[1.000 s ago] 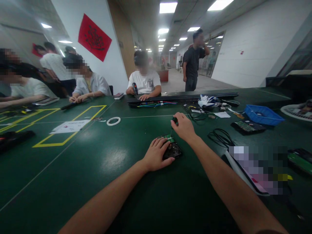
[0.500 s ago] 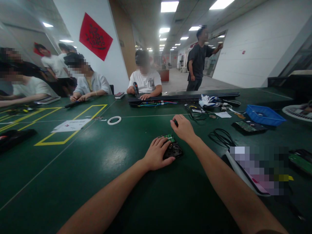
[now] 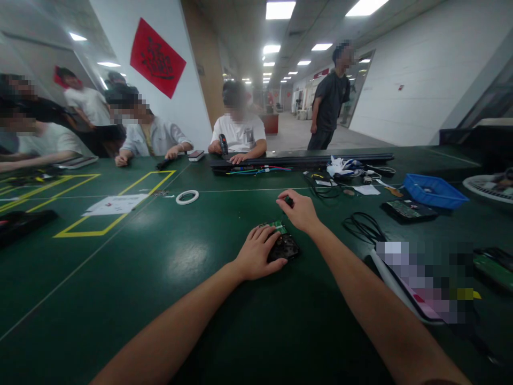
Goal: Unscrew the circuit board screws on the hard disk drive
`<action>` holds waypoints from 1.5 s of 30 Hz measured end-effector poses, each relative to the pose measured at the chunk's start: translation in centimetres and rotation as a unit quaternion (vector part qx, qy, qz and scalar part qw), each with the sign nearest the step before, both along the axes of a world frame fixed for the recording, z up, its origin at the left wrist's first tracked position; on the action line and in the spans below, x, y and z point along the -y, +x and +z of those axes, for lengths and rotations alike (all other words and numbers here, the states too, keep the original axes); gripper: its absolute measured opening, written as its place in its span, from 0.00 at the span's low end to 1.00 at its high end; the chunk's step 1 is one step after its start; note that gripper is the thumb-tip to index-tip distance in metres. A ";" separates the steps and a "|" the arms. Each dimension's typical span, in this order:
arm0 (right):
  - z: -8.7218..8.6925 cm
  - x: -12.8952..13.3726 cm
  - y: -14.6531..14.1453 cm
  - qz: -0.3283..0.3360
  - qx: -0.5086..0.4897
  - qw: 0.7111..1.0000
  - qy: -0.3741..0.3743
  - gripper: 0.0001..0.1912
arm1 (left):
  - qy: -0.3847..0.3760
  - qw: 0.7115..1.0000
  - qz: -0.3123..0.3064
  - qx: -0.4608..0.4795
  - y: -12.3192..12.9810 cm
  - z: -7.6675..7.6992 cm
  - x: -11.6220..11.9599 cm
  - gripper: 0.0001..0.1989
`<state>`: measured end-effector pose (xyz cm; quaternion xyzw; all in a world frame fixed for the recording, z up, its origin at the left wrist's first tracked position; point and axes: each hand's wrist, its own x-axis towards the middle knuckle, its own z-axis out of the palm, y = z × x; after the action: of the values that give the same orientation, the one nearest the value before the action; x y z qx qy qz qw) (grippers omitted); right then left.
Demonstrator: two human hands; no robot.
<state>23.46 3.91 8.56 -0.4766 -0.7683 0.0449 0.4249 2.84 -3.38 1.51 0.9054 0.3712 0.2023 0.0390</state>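
Observation:
On the green table in front of me lies a black hard drive (image 3: 286,248) with a green circuit board at its far end. My left hand (image 3: 256,252) rests on its left side, fingers spread and laid over it, covering part of the drive. Above the board's far right corner, my right hand (image 3: 301,210) is closed in a pinch round a small screwdriver (image 3: 289,201). Its dark handle end shows between thumb and fingers, and the thin shaft points down toward the board. Whether the tip touches a screw is too small to tell.
To the right are a black cable (image 3: 364,225), another drive (image 3: 409,209), a blue tray (image 3: 435,191) and a blurred-out phone-like object (image 3: 417,283). A white tape ring (image 3: 187,197) lies left. Across the table, a person (image 3: 239,128) holds a power drill (image 3: 223,144) beside long black bars (image 3: 304,160).
My right hand has shifted very slightly left, its fingers turned a little round the screwdriver. My left hand stays put. In the background, the standing person has lowered an arm.

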 end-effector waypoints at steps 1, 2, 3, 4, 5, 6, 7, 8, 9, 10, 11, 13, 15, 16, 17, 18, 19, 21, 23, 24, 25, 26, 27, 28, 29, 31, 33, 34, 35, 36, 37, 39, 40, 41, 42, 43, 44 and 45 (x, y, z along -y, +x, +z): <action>0.1 0.1 -0.1 0.008 -0.007 1.000 -0.011 0.12 | 0.000 1.000 0.000 -0.001 0.0 0.0 0.0 0.43; 0.1 0.2 -0.1 0.012 -0.015 1.000 -0.021 0.12 | 0.000 1.000 0.000 -0.002 0.0 0.1 0.0 0.43; 0.2 0.2 -0.2 0.014 -0.023 0.999 -0.030 0.13 | 0.000 1.000 0.000 -0.002 0.0 0.1 0.0 0.43; 0.2 0.3 -0.3 0.012 -0.031 0.999 -0.039 0.15 | 0.001 1.000 0.000 -0.002 0.0 0.1 0.0 0.43; 0.3 0.4 -0.3 0.011 -0.040 0.998 -0.050 0.16 | 0.001 1.000 0.000 -0.001 0.0 0.1 0.0 0.43; 0.3 0.5 -0.4 0.011 -0.050 0.997 -0.062 0.17 | 0.002 1.000 -0.001 -0.001 0.0 0.1 0.0 0.42; 0.4 0.6 -0.4 0.013 -0.061 0.995 -0.077 0.18 | 0.002 1.000 -0.002 0.000 0.0 0.1 0.0 0.42; 0.4 0.6 -0.4 0.020 -0.073 0.993 -0.093 0.19 | 0.002 1.000 -0.003 0.000 0.0 0.1 0.0 0.42; 0.5 0.7 -0.4 0.030 -0.088 0.990 -0.108 0.20 | 0.002 1.000 -0.004 0.000 0.0 0.1 0.0 0.42; 0.5 0.7 -0.4 0.041 -0.104 0.986 -0.122 0.21 | 0.002 1.000 -0.005 0.001 0.0 0.1 0.0 0.42; 0.5 0.8 -0.4 0.051 -0.120 0.983 -0.133 0.21 | 0.002 1.000 -0.006 0.002 -0.1 0.1 0.0 0.42; 0.5 0.8 -0.4 0.071 -0.148 0.975 -0.153 0.21 | 0.002 1.000 -0.006 0.003 0.0 0.1 0.0 0.42; 0.4 0.7 -0.4 0.087 -0.172 0.966 -0.171 0.20 | 0.001 1.000 -0.005 0.004 0.0 0.1 0.0 0.42; 0.4 0.6 -0.4 0.094 -0.185 0.961 -0.181 0.19 | 0.000 1.000 -0.005 0.005 0.0 0.1 0.0 0.42; 0.4 0.5 -0.4 0.101 -0.200 0.955 -0.193 0.18 | -0.001 1.000 -0.006 0.007 0.0 0.1 0.0 0.42; 0.4 0.4 -0.4 0.107 -0.218 0.948 -0.206 0.17 | -0.001 1.000 -0.007 0.010 0.0 0.1 0.0 0.42; 0.4 0.2 -0.4 0.112 -0.239 0.939 -0.219 0.16 | -0.001 1.000 -0.008 0.013 0.0 0.1 0.0 0.41; 0.4 0.0 -0.4 0.120 -0.281 0.920 -0.244 0.15 | -0.001 1.000 -0.010 0.017 0.0 0.1 0.0 0.41; 0.5 -0.1 -0.3 0.126 -0.314 0.902 -0.266 0.14 | -0.001 1.000 -0.009 0.016 0.0 0.1 0.0 0.41; 0.6 -0.1 -0.2 0.130 -0.327 0.894 -0.278 0.14 | 0.000 1.000 -0.008 0.014 -0.1 0.1 0.0 0.42; 0.7 -0.1 -0.1 0.136 -0.337 0.885 -0.290 0.14 | 0.000 1.000 -0.008 0.012 -0.1 0.1 0.0 0.42; 0.8 -0.1 0.0 0.143 -0.344 0.877 -0.304 0.14 | 0.001 1.000 -0.007 0.011 -0.1 0.1 0.0 0.42; 0.9 0.0 0.1 0.149 -0.351 0.869 -0.317 0.14 | 0.001 1.000 -0.007 0.011 -0.1 0.1 -0.1 0.42; 0.9 0.0 0.2 0.154 -0.356 0.861 -0.329 0.14 | 0.001 1.000 -0.008 0.010 -0.1 0.1 -0.1 0.42; 1.0 0.0 0.2 0.157 -0.361 0.854 -0.340 0.14 | 0.001 1.000 -0.009 0.010 -0.1 0.0 -0.1 0.42; 1.1 0.0 0.3 0.161 -0.371 0.841 -0.359 0.14 | 0.002 1.000 -0.009 0.009 -0.1 0.0 -0.1 0.42; 1.2 0.0 0.4 0.162 -0.384 0.830 -0.371 0.14 | 0.002 1.000 -0.008 0.008 -0.1 -0.1 -0.1 0.42; 1.2 0.0 0.4 0.163 -0.391 0.824 -0.376 0.14 | 0.001 1.000 -0.008 0.008 -0.1 -0.1 -0.1 0.42; 1.2 0.0 0.4 0.164 -0.398 0.819 -0.380 0.13 | 0.001 1.000 -0.008 0.010 -0.1 -0.1 -0.1 0.42; 1.3 0.1 0.4 0.164 -0.404 0.813 -0.385 0.13 | -0.001 1.000 -0.008 0.011 -0.1 -0.1 -0.1 0.42; 1.3 0.1 0.4 0.164 -0.410 0.808 -0.390 0.13 | -0.002 1.000 -0.008 0.012 -0.1 -0.1 -0.1 0.42; 1.4 0.1 0.4 0.163 -0.421 0.796 -0.403 0.12 | -0.002 1.000 -0.008 0.011 -0.1 -0.1 -0.1 0.42; 1.4 0.1 0.4 0.162 -0.427 0.790 -0.409 0.12 | -0.003 1.000 -0.008 0.010 -0.1 -0.1 -0.1 0.42; 1.4 0.1 0.4 0.162 -0.433 0.784 -0.415 0.12 | -0.004 1.000 -0.007 0.009 -0.1 -0.1 -0.1 0.42; 1.4 0.0 0.5 0.162 -0.440 0.777 -0.419 0.11 | -0.005 1.000 -0.007 0.009 -0.1 -0.1 -0.1 0.42; 1.4 0.0 0.5 0.163 -0.447 0.771 -0.423 0.11 | -0.005 1.000 -0.006 0.010 -0.1 -0.1 -0.1 0.42; 1.4 0.0 0.6 0.165 -0.455 0.765 -0.425 0.10 | -0.006 1.000 -0.006 0.011 -0.1 0.0 -0.1 0.42; 1.3 0.0 0.6 0.166 -0.464 0.758 -0.428 0.10 | -0.006 1.000 -0.006 0.013 -0.1 0.0 -0.1 0.42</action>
<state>24.06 3.96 9.90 -0.3943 -0.4453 0.6542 0.4672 2.75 -3.29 1.47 0.9046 0.3664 0.2119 0.0506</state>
